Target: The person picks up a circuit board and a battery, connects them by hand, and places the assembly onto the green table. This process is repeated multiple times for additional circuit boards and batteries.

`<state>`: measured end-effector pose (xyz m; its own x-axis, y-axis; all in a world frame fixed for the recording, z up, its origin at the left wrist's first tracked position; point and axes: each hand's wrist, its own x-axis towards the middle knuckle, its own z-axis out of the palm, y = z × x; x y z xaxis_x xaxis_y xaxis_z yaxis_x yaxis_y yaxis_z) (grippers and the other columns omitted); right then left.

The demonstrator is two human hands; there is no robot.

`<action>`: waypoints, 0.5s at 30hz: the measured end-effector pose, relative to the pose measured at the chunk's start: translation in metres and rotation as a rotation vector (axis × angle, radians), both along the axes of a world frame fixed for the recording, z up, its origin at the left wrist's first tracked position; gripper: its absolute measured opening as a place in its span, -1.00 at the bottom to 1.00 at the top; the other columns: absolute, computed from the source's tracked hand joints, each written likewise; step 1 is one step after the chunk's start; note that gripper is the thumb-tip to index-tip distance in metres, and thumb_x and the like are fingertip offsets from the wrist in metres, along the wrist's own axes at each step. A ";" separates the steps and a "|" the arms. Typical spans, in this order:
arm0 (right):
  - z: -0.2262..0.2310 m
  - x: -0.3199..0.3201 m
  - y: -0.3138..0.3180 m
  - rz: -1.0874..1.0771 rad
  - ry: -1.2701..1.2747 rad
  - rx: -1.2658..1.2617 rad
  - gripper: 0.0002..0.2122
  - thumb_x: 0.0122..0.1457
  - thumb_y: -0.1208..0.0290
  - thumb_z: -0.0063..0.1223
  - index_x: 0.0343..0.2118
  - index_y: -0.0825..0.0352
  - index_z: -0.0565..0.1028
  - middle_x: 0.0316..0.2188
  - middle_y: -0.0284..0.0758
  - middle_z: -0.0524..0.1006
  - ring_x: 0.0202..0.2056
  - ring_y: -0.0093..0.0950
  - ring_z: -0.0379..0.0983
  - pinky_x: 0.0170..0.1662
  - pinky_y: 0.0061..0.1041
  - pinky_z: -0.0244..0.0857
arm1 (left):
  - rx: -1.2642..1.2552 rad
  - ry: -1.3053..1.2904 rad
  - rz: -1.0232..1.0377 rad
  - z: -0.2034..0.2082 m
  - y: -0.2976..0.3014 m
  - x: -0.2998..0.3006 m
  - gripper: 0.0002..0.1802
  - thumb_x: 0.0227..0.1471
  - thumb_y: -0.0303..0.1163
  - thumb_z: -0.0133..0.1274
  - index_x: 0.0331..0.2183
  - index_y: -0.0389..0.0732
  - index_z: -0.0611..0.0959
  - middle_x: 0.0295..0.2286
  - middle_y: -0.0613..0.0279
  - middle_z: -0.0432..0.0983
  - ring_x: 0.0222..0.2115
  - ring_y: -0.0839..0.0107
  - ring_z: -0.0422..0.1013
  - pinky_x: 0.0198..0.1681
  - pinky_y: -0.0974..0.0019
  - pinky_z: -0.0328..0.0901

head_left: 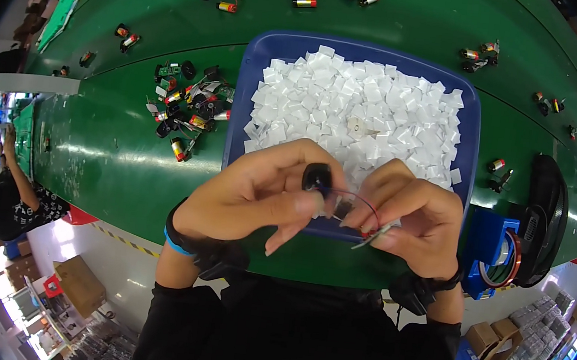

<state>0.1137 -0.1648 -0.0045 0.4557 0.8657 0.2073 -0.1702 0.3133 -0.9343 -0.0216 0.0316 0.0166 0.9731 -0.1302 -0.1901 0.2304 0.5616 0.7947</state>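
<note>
My left hand (259, 187) pinches a small black plastic part (316, 177) between thumb and fingers. Thin red and dark wires (368, 203) run from it toward my right hand (423, 220). Between the right thumb and fingertips is a small flat circuit board (374, 238), seen nearly edge-on; the fingers partly hide it. Both hands are over the near edge of a blue tray (243, 97) heaped with small white square pieces (355, 92). A pale round piece (358, 129) lies on top of the heap.
Left of the tray, a pile of wired assemblies with red-yellow cylinders (198, 102) sits on the green table (115, 139). Similar sets (304, 1) lie along the far side. A blue tape dispenser (490, 253) and black case (540, 216) stand at right. Another person (5, 197) is at far left.
</note>
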 end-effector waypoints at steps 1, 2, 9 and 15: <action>0.002 -0.003 -0.001 -0.004 -0.003 -0.001 -0.84 0.00 0.48 0.34 -0.38 0.37 0.58 -0.30 -0.21 0.56 -0.27 -0.39 0.45 -0.19 -0.46 0.32 | 0.003 0.013 0.002 -0.001 0.001 -0.001 -0.76 0.13 -0.57 0.09 -0.14 -0.32 0.47 -0.37 0.31 0.44 -0.57 0.65 0.40 -0.63 0.59 0.21; 0.007 -0.005 -0.002 -0.008 0.126 -0.028 -0.85 -0.01 0.52 0.35 -0.37 0.37 0.60 -0.30 -0.23 0.57 -0.28 -0.42 0.48 -0.20 -0.49 0.34 | 0.006 0.027 0.004 -0.002 0.001 -0.001 -0.73 0.11 -0.58 0.11 -0.13 -0.34 0.48 -0.36 0.28 0.46 -0.56 0.64 0.42 -0.63 0.59 0.23; -0.002 -0.005 -0.004 -0.230 -0.174 -0.093 -0.80 -0.08 0.64 0.37 -0.34 0.38 0.64 -0.37 -0.26 0.59 -0.37 -0.50 0.54 -0.24 -0.58 0.37 | 0.256 -0.064 0.182 -0.011 -0.010 0.005 -0.68 -0.03 -0.63 0.24 -0.17 -0.37 0.59 -0.42 0.21 0.55 -0.56 0.62 0.44 -0.58 0.58 0.33; 0.002 -0.006 -0.007 -0.273 -0.248 -0.175 -0.79 -0.09 0.67 0.34 -0.32 0.42 0.64 -0.38 -0.20 0.59 -0.32 -0.47 0.52 -0.22 -0.56 0.37 | 0.359 0.017 0.234 -0.015 -0.013 0.007 -0.67 -0.11 -0.64 0.30 -0.21 -0.33 0.64 -0.46 0.23 0.56 -0.58 0.61 0.44 -0.57 0.57 0.36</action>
